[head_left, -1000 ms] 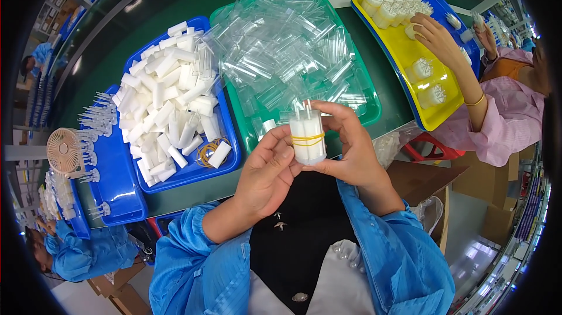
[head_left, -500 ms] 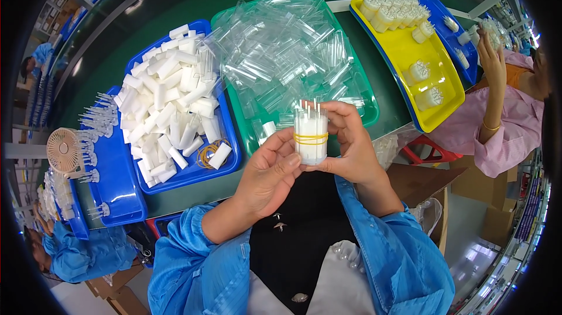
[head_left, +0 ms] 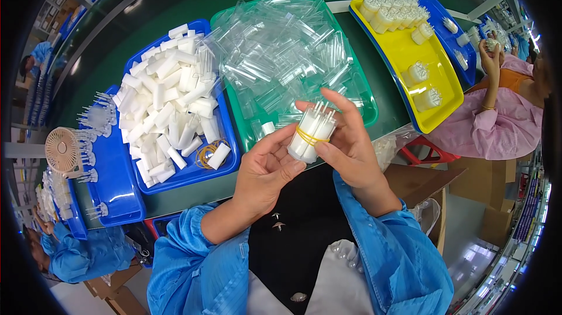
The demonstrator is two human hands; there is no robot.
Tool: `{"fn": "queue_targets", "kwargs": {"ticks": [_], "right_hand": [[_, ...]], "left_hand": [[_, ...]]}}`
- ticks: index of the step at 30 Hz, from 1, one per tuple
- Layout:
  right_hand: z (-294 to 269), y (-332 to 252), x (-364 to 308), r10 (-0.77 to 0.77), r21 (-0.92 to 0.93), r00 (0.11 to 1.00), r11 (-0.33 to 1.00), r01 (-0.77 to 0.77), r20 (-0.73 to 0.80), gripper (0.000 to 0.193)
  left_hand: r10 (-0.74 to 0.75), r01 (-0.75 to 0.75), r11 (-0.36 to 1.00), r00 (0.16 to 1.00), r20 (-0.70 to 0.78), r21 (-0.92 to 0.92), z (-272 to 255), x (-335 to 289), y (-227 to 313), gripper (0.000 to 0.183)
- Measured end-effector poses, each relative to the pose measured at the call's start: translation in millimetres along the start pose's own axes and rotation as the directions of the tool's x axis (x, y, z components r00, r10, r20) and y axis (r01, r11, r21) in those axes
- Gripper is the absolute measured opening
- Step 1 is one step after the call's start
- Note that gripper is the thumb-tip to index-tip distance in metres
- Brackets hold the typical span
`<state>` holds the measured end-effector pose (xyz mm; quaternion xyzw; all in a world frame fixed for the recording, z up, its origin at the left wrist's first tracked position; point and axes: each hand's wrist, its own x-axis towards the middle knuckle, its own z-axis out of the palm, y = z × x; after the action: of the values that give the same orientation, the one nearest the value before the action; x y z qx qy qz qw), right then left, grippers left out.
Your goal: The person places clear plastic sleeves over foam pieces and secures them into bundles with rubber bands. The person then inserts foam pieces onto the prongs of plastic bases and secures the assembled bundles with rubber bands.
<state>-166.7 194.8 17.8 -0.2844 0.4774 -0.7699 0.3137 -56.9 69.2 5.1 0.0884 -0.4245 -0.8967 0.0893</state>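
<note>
A bundle point(head_left: 304, 147) of clear pieces with white filling sits between my hands, tied round with a yellow rubber band point(head_left: 309, 136). Thin white sticks stand up out of its top, which leans to the right. My left hand point(head_left: 263, 169) is closed on its lower left side, fingers and thumb pressed to it. My right hand point(head_left: 356, 154) has its thumb against the right side by the band; its raised index finger is apart from the bundle, and other fingers are partly hidden behind.
Ahead lies a green tray point(head_left: 364, 95) of clear plastic sleeves. To its left, a blue tray point(head_left: 233, 160) holds white foam blocks and loose rubber bands point(head_left: 209, 154). Similar bundles stand on a yellow tray point(head_left: 439, 69) at right. A small fan point(head_left: 63, 151) is far left; a co-worker point(head_left: 497, 122) sits right.
The bundle has gone from upright to tilted, its top toward the right. My right index finger has lifted and its thumb moved up to the band. The co-worker's hand has lowered.
</note>
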Motion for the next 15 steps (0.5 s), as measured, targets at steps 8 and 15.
{"fn": "queue_targets", "kwargs": {"ticks": [8,15], "right_hand": [[2.7,1.2,0.1,0.004,-0.056,1.000,0.998,-0.003,0.019,0.065],[2.8,2.3,-0.9,0.028,-0.044,0.999,0.999,-0.027,0.017,0.066]], "left_hand": [[0.108,-0.108,0.992,0.994,-0.010,0.064,-5.3,-1.6,-5.5,0.054],[0.198,-0.195,0.954,0.980,0.011,0.226,-7.9,-2.1,-8.1,0.053]]}}
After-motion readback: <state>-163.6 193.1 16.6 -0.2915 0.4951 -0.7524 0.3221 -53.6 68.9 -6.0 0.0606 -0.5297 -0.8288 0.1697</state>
